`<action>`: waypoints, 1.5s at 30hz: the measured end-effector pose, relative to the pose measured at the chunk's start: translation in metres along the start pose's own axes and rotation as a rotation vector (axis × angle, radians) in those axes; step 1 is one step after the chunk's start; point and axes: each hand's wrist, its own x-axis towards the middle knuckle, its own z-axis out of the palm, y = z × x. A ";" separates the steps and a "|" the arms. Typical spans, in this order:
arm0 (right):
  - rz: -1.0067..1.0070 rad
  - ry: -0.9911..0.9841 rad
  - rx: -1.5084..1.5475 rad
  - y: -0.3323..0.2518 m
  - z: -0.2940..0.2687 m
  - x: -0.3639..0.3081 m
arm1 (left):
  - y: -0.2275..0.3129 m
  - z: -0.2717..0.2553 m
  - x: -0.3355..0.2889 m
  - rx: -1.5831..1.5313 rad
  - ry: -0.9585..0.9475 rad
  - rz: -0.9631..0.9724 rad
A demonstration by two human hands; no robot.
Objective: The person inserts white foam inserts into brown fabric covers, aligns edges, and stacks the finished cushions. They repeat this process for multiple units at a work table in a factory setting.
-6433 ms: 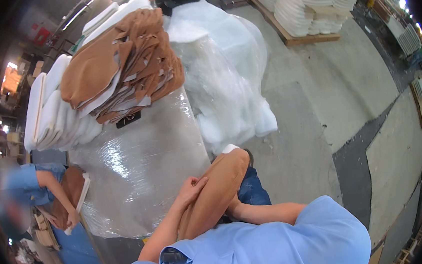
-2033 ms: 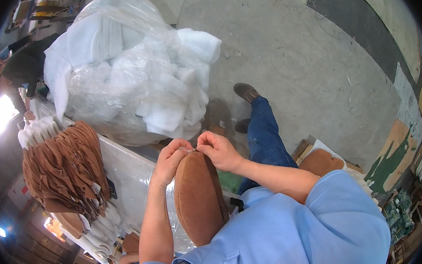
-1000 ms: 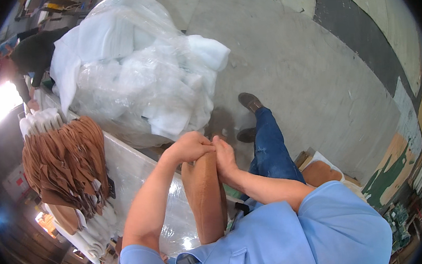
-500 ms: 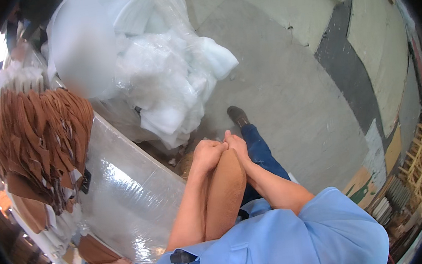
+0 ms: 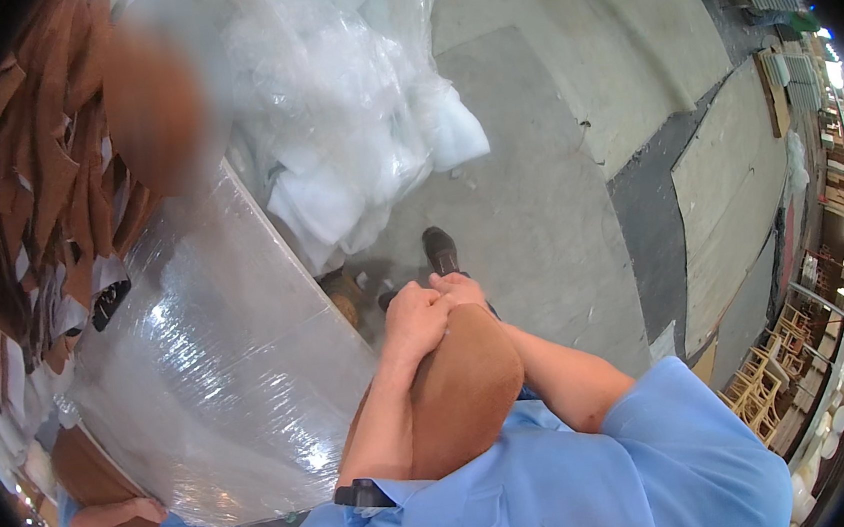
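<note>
A brown, suede-like padded piece (image 5: 463, 390) with a rounded edge, resembling a seat cushion, rests against my body between my forearms. My left hand (image 5: 415, 319) is closed at its far edge. Beside it, touching, my right hand (image 5: 457, 288) is also closed on that edge. The fingertips are mostly hidden under and behind the hands. Left of my arms stands a table wrapped in shiny clear plastic (image 5: 239, 350). On its far left lies a tall heap of brown fabric pieces (image 5: 35, 197) with pale backing.
Clear plastic bags of white padding (image 5: 328, 111) stand ahead on the floor. At lower left, another person's hand (image 5: 147, 508) holds a brown piece. Flat sheets (image 5: 565, 60) cover the grey floor ahead and right. Wooden frames (image 5: 768, 374) are stacked far right.
My view has shifted, bringing the fabric heap and table nearer. The padded piece has turned, showing more of its broad brown face, while both hands stay closed at its far edge.
</note>
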 end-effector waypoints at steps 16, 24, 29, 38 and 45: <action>-0.074 0.004 -0.083 0.045 0.019 -0.018 | -0.019 -0.006 -0.047 0.065 0.152 0.077; -0.058 0.045 -0.192 0.064 0.012 0.011 | -0.023 -0.001 -0.041 0.059 0.098 0.132; -0.039 -0.007 -0.196 0.064 0.025 0.001 | -0.017 -0.011 -0.037 0.149 0.003 -0.003; -0.111 -0.006 -0.182 0.039 0.032 -0.045 | -0.004 -0.025 -0.046 0.160 -0.005 -0.052; -0.032 -0.084 -0.128 0.041 0.029 -0.034 | 0.006 -0.024 -0.043 0.261 -0.053 -0.051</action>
